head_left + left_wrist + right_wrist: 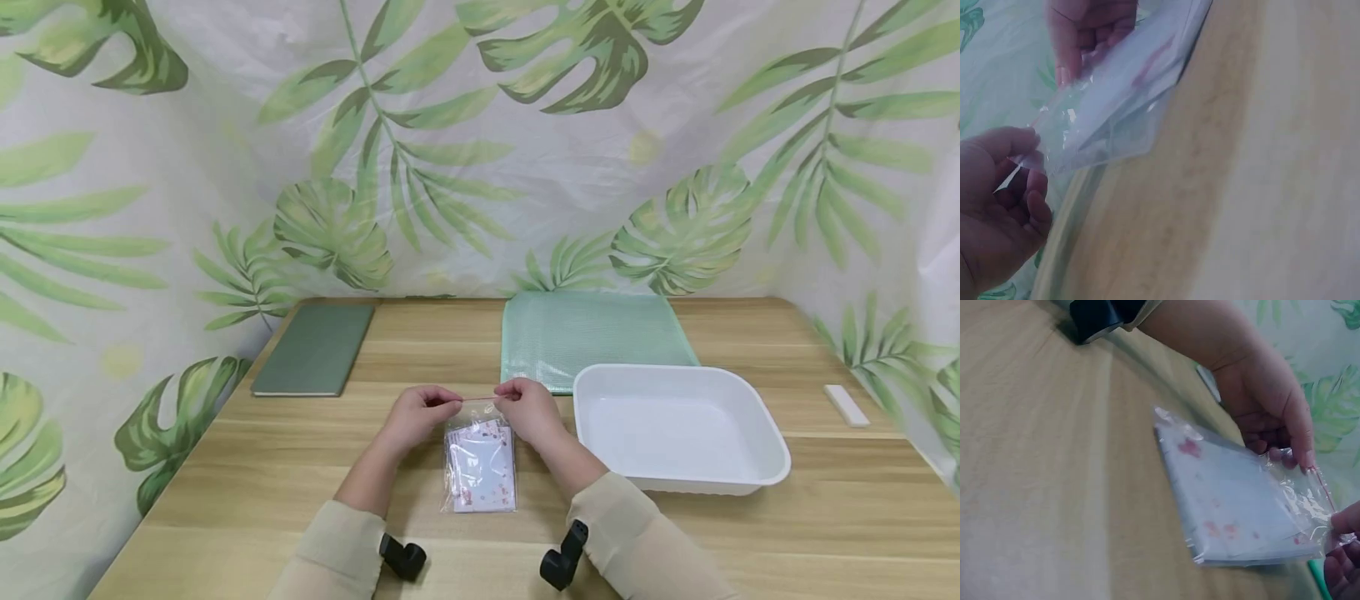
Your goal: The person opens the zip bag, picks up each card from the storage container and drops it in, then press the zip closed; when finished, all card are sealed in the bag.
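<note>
A clear zip bag [447, 492] with a red line along its top edge hangs between both hands near the middle of the table. Inside it lies a stack of white note paper [483, 471] printed with small pinkish pictures. My left hand [422, 417] pinches the bag's top left corner between thumb and forefinger. The top right corner is pinched by my right hand [531, 412]. In the right wrist view the red strip [1324, 489] runs between the two pinches. The other fingers of my left hand [1007, 206] are loosely curled below the bag.
To the right stands a white plastic tub [675, 479]. Behind it lies a green mesh pouch [585, 333]. A dark green notebook [315, 350] rests at the back left of the wooden table [247, 492]. A small white block [846, 406] lies near the right edge.
</note>
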A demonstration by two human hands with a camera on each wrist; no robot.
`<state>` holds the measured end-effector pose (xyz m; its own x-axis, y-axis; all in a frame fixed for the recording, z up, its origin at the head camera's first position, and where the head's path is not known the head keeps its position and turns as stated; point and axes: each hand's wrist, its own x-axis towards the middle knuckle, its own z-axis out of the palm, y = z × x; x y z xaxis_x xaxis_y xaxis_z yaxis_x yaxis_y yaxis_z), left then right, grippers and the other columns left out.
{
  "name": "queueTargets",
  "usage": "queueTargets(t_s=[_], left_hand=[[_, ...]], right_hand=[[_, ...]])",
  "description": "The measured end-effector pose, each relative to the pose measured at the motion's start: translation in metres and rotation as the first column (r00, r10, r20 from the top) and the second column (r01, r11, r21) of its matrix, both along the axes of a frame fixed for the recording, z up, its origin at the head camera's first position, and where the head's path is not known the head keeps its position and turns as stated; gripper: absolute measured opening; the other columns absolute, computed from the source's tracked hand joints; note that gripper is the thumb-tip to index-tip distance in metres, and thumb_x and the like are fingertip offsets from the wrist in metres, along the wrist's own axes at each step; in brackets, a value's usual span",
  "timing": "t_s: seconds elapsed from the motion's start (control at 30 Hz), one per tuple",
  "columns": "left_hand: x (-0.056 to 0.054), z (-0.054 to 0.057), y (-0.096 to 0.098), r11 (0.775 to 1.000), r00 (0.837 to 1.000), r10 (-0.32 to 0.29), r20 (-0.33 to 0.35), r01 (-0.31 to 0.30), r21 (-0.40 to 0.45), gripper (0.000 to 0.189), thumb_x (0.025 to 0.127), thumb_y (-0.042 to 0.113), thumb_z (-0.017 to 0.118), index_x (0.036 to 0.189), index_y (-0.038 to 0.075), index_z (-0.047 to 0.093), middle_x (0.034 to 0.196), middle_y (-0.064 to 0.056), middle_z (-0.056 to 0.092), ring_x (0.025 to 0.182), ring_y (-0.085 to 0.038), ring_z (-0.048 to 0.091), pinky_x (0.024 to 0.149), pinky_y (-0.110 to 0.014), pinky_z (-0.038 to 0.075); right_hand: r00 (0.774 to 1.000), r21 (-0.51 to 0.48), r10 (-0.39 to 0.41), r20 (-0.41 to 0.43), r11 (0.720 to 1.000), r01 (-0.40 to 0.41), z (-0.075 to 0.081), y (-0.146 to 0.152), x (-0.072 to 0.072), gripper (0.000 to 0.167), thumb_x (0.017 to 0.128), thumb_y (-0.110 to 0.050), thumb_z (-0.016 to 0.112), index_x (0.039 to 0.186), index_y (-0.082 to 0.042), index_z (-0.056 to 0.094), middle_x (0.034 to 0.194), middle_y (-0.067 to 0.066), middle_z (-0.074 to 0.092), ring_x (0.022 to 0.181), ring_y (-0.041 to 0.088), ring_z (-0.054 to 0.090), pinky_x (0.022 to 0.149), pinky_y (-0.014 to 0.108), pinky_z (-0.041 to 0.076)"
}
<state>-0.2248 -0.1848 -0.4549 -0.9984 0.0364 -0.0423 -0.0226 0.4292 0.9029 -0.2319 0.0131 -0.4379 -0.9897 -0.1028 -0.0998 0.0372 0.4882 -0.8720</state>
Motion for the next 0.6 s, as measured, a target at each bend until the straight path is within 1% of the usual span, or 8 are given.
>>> queueTargets(t_s=[0.13, 0.23, 0.33, 0.43, 0.6], left_hand=[[-0.003, -0.009, 0.003, 1.0, 1.0, 0.018, 0.009, -0.017, -0.024, 0.015, 0.086, 0.013, 0.072, 0.097, 0.004, 0.074, 0.092, -0.007, 0.072, 0.083, -0.012, 0.059, 0.075, -0.025, 0.048], [-0.004, -0.013, 0.005, 0.999, 0.999, 0.034, 0.01, -0.034, -0.039, 0.013, 0.084, 0.013, 0.074, 0.095, 0.005, 0.074, 0.088, -0.005, 0.071, 0.08, -0.012, 0.058, 0.074, -0.025, 0.047], [-0.005, -0.017, 0.006, 0.996, 0.999, 0.039, -0.006, -0.039, -0.08, 0.012, 0.084, 0.013, 0.075, 0.093, 0.006, 0.074, 0.085, -0.004, 0.069, 0.078, -0.013, 0.056, 0.072, -0.025, 0.046], [-0.005, -0.02, 0.008, 0.991, 0.999, 0.025, -0.024, -0.028, -0.127, 0.011, 0.084, 0.013, 0.074, 0.092, 0.006, 0.073, 0.084, -0.004, 0.068, 0.078, -0.013, 0.056, 0.071, -0.026, 0.046], [-0.006, -0.022, 0.011, 0.981, 0.998, 0.008, -0.064, -0.02, -0.194, 0.009, 0.083, 0.011, 0.075, 0.091, 0.007, 0.074, 0.085, -0.004, 0.068, 0.078, -0.013, 0.057, 0.074, -0.028, 0.048]], right_hand=[[0.997, -0.056, -0.075, -0.012, 0.996, 0.074, -0.017, 0.002, 0.0, 0.016, 0.086, -0.016, 0.071, 0.1, -0.008, 0.072, 0.092, 0.006, 0.069, 0.086, 0.017, 0.061, 0.08, 0.033, 0.05], [0.994, -0.061, -0.106, 0.002, 0.992, 0.106, -0.026, 0.003, 0.0, 0.016, 0.084, -0.018, 0.073, 0.098, -0.011, 0.072, 0.09, 0.003, 0.069, 0.083, 0.015, 0.061, 0.077, 0.03, 0.049], [0.993, -0.031, -0.115, -0.019, 0.993, 0.114, -0.032, 0.004, -0.001, 0.016, 0.083, -0.019, 0.073, 0.097, -0.012, 0.073, 0.088, 0.003, 0.069, 0.081, 0.015, 0.061, 0.075, 0.029, 0.048], [0.991, 0.014, -0.124, -0.042, 0.992, 0.125, -0.036, 0.003, -0.001, 0.016, 0.082, -0.018, 0.074, 0.097, -0.014, 0.073, 0.088, 0.001, 0.069, 0.081, 0.015, 0.061, 0.075, 0.03, 0.048], [0.987, 0.085, -0.145, -0.07, 0.985, 0.151, -0.038, 0.0, -0.003, 0.019, 0.079, -0.014, 0.075, 0.098, -0.016, 0.073, 0.09, -0.001, 0.069, 0.083, 0.015, 0.062, 0.077, 0.033, 0.05]])
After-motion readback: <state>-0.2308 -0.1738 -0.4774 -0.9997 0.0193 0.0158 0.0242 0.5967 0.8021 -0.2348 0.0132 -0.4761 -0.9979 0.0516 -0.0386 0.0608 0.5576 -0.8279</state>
